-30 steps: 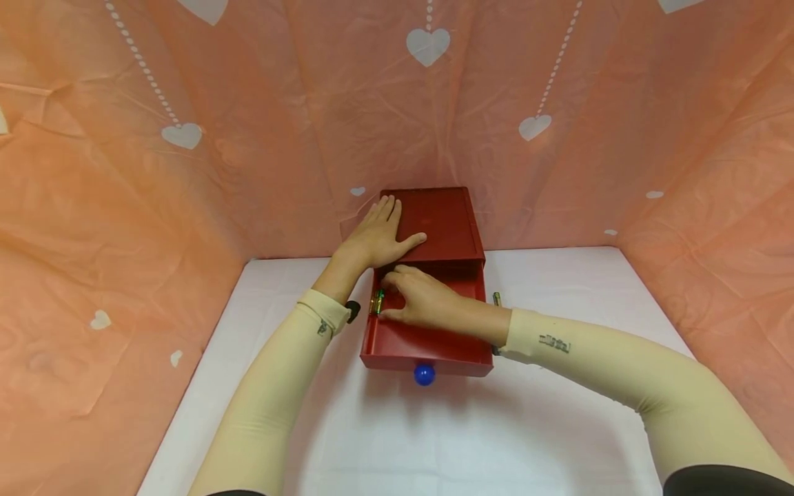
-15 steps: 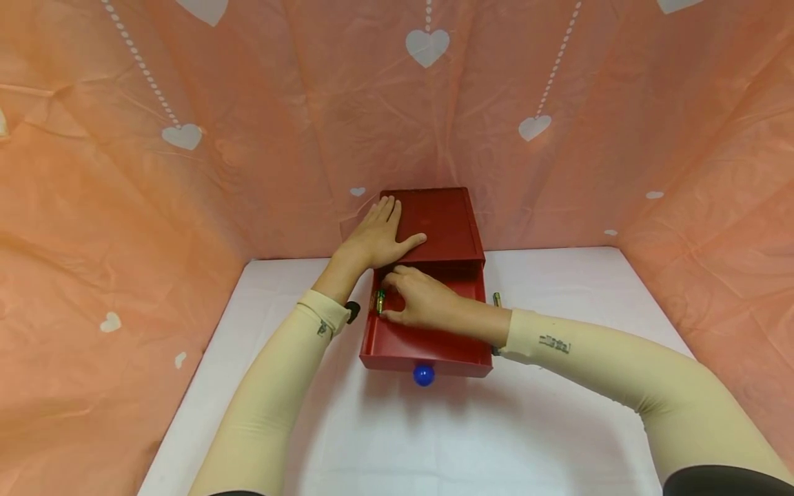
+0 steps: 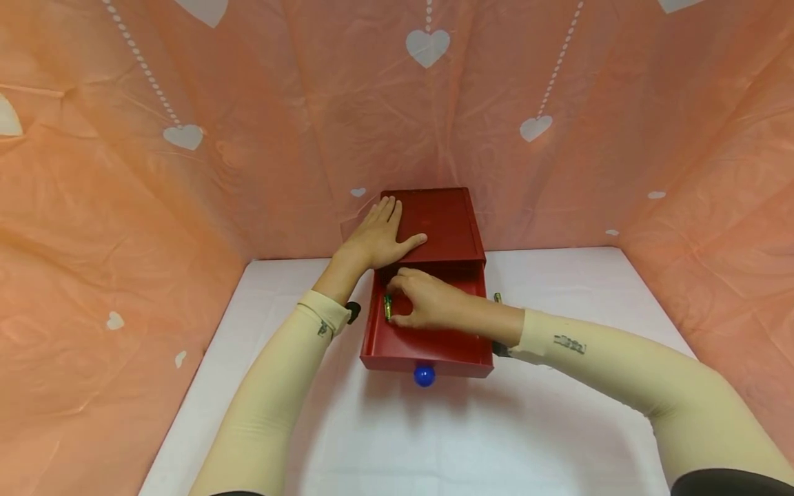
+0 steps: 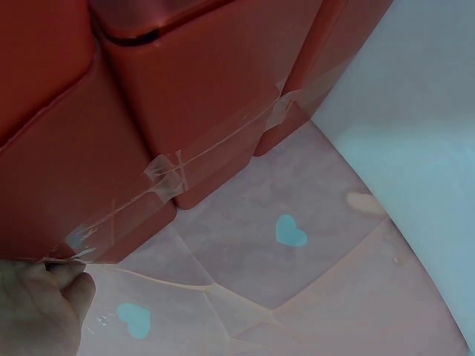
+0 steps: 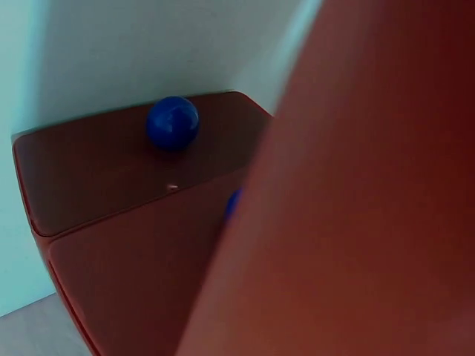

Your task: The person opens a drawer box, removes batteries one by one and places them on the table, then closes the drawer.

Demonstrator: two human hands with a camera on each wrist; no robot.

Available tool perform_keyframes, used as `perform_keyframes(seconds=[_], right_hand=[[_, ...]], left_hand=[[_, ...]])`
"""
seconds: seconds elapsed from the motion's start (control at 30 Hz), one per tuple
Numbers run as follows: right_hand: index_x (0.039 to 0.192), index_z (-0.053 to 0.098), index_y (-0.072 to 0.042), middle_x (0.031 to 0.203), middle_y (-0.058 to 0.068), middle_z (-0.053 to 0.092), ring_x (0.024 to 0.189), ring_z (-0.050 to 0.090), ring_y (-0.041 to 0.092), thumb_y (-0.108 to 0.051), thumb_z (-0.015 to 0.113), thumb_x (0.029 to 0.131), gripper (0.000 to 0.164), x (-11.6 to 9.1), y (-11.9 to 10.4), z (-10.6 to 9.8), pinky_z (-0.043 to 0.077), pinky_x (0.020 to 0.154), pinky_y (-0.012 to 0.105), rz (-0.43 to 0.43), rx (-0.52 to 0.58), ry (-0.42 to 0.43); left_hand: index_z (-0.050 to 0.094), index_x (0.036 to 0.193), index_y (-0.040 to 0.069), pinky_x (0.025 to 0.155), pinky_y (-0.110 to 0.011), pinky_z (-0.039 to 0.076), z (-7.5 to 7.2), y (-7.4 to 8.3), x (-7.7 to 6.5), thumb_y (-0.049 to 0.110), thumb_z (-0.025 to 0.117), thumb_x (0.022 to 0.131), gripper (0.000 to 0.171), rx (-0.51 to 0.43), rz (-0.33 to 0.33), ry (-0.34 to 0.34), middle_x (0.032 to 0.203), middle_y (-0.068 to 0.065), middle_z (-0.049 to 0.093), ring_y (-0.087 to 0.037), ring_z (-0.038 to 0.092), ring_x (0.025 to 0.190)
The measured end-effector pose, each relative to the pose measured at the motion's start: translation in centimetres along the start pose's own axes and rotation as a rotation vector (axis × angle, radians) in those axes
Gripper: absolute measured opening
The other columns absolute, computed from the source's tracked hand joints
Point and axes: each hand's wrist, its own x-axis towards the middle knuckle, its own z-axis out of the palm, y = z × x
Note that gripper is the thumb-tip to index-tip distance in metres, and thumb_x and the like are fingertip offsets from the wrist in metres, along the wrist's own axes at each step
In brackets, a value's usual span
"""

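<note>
Battery in curled R grip, L grip flat

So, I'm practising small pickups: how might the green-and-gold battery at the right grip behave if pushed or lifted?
The battery would probably roll if pushed sideways, since it looks like a slim cylinder. Its shiny surface may be slightly slippery. Its straight outline suggests it's stiff and unlikely to bend.

Orange-pink sheet backdrop w/ wht hearts, 3 sides; wht tabletop btwn.
</note>
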Motion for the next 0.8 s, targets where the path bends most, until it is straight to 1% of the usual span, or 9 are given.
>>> perform_keyframes(seconds=[0.13, 0.37, 0.5, 0.57, 0.63, 0.8], right_hand=[[0.128, 0.071, 0.002, 0.121, 0.011, 0.068, 0.107, 0.064, 0.023, -0.023, 0.085, 0.093, 0.045, -0.7, 0.1, -0.6, 0.058, 0.102, 0.036, 0.002, 0.038, -0.010], [0.130, 0.070, 0.000, 0.126, 0.011, 0.068, 0.112, 0.066, 0.025, -0.025, 0.085, 0.094, 0.046, -1.9, 0.5, -1.5, 0.058, 0.104, 0.038, 0.039, 0.084, 0.005], [0.130, 0.070, -0.001, 0.125, 0.010, 0.068, 0.112, 0.067, 0.025, -0.026, 0.086, 0.093, 0.047, -2.7, 0.7, -2.1, 0.060, 0.102, 0.039, 0.057, 0.095, 0.035], [0.129, 0.071, -0.001, 0.125, 0.010, 0.069, 0.114, 0.067, 0.026, -0.026, 0.087, 0.092, 0.047, -3.1, 0.8, -2.4, 0.059, 0.103, 0.040, 0.056, 0.097, 0.056], [0.129, 0.071, -0.001, 0.125, 0.010, 0.070, 0.116, 0.068, 0.026, -0.026, 0.087, 0.092, 0.047, -3.5, 0.9, -2.7, 0.059, 0.105, 0.042, 0.047, 0.100, 0.080], [0.124, 0.071, -0.002, 0.119, 0.008, 0.071, 0.111, 0.069, 0.025, -0.022, 0.088, 0.091, 0.043, -4.3, 1.2, -3.3, 0.060, 0.101, 0.042, 0.021, 0.126, 0.141]], left_hand=[[0.003, 0.171, 0.000, 0.134, -0.036, -0.009, 0.1, -0.1, 0.1, 0.071, 0.037, 0.108, 0.101, -0.008, 0.001, -0.006, 0.180, -0.018, -0.003, -0.027, -0.010, 0.167], [0.002, 0.171, 0.001, 0.133, -0.036, -0.009, 0.0, -0.1, 0.0, 0.071, 0.037, 0.108, 0.101, -0.004, -0.005, -0.012, 0.180, -0.018, -0.004, -0.026, -0.011, 0.167], [0.003, 0.171, 0.000, 0.134, -0.037, -0.008, -0.1, -0.1, 0.0, 0.070, 0.038, 0.108, 0.101, 0.002, -0.004, -0.010, 0.180, -0.019, -0.003, -0.027, -0.011, 0.167], [0.003, 0.171, 0.000, 0.134, -0.037, -0.008, -0.1, -0.1, 0.0, 0.070, 0.038, 0.108, 0.101, 0.006, -0.004, -0.008, 0.180, -0.019, -0.003, -0.027, -0.010, 0.167], [0.004, 0.171, 0.000, 0.134, -0.037, -0.007, -0.1, -0.1, 0.0, 0.070, 0.038, 0.108, 0.101, 0.007, -0.006, -0.007, 0.180, -0.019, -0.002, -0.027, -0.009, 0.167], [0.004, 0.171, 0.000, 0.134, -0.037, -0.007, -0.1, -0.1, 0.0, 0.071, 0.038, 0.108, 0.101, 0.000, -0.010, -0.008, 0.180, -0.018, -0.003, -0.027, -0.010, 0.167]])
